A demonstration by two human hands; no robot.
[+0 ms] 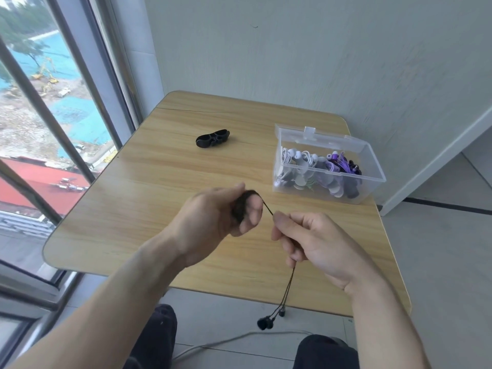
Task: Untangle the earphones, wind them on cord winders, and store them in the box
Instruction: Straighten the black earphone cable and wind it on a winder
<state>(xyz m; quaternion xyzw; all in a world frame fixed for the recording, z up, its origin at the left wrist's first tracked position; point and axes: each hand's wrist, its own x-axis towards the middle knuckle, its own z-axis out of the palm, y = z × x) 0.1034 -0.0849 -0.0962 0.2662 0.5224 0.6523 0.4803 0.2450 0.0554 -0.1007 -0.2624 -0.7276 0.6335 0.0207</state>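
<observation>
Bright, even daylight from the window [53, 102] at left; soft faint shadows on the table [149, 198]; left hand [213, 217] motion-blurred; wide-angle bending of straight lines toward frame edges.

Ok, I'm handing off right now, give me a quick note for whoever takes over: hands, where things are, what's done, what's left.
Left hand: grips a black cord winder partly wound with the black earphone cord.
Right hand: pinches that cord just beside the winder; the earbuds hang below the table edge.
Clear box, far right of table, lid open: holds several white and purple earphone sets, already wound.
Another black winder lies at the table's far middle.
Left: finish winding the black cord, put it in the box. Whether the spare winder holds a cord, I cannot tell.
</observation>
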